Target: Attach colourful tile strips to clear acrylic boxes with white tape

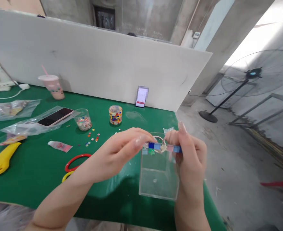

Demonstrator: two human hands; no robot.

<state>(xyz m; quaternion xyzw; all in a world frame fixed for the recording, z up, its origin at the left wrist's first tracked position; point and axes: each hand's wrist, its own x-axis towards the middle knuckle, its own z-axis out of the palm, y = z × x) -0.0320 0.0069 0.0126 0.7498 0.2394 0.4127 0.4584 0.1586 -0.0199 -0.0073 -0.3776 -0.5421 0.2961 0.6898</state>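
A clear plastic box (155, 183) is held up between my two hands, tilted so that I look at one of its see-through sides. Along its upper edge runs a row of small tiles (157, 146) in dark blue, light blue and pink, with a cream star among them. A green star (151, 152) shows just below the row. My left hand (124, 149) grips the box's top left corner, thumb and fingers closed by the tiles. On the other side my right hand (190, 149) clasps the top right corner, thumb raised. Part of a white ring-shaped piece (159, 138) appears behind the tiles.
Left on the green table (45, 179) are scissors (75, 160), a small tube (60, 146), a yellow-handled tool (3, 160) and loose tiles (93, 137). Behind them stand a plastic cup of tiles (84, 123), a tile-covered round container (115, 115), and a phone (141, 98) against the white partition (103, 61).
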